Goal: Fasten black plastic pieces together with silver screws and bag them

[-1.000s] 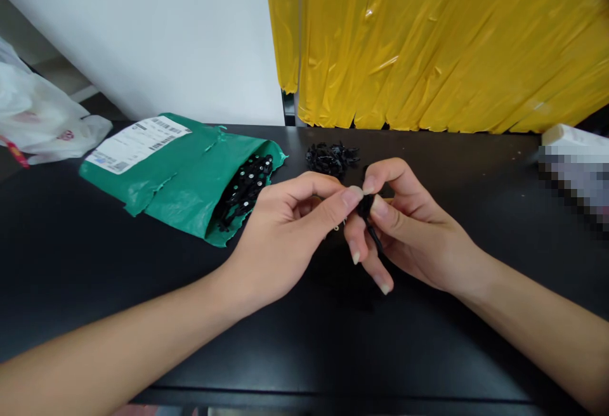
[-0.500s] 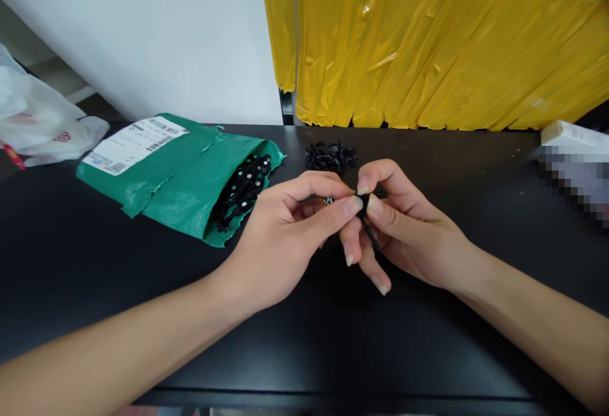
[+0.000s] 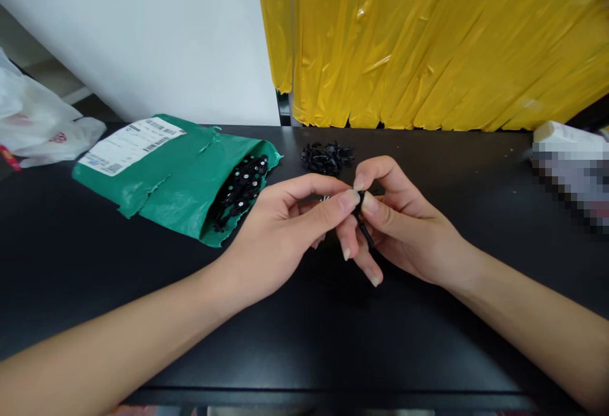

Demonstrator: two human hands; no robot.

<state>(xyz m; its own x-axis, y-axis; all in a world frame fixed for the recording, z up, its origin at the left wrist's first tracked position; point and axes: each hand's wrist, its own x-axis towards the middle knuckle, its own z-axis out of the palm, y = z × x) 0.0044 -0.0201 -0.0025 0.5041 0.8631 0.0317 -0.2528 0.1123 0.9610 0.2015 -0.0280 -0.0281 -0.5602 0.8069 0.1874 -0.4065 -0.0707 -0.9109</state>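
Part: pinched by left hand and right hand above tabletop, inside near edge. Looked light, stiffish, slippery; seemed best gripped by stem.

Tabletop, clocked from the held piece
Ten o'clock: parcel bag, small parts in its mouth, carrier bag beyond. Eleven: loose pile. One: sheeting, behind. Between two and three: an indistinct object.

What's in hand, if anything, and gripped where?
A small black part, pinched at its upper end in view by left hand and right hand together; its slimmer end sticks out below.
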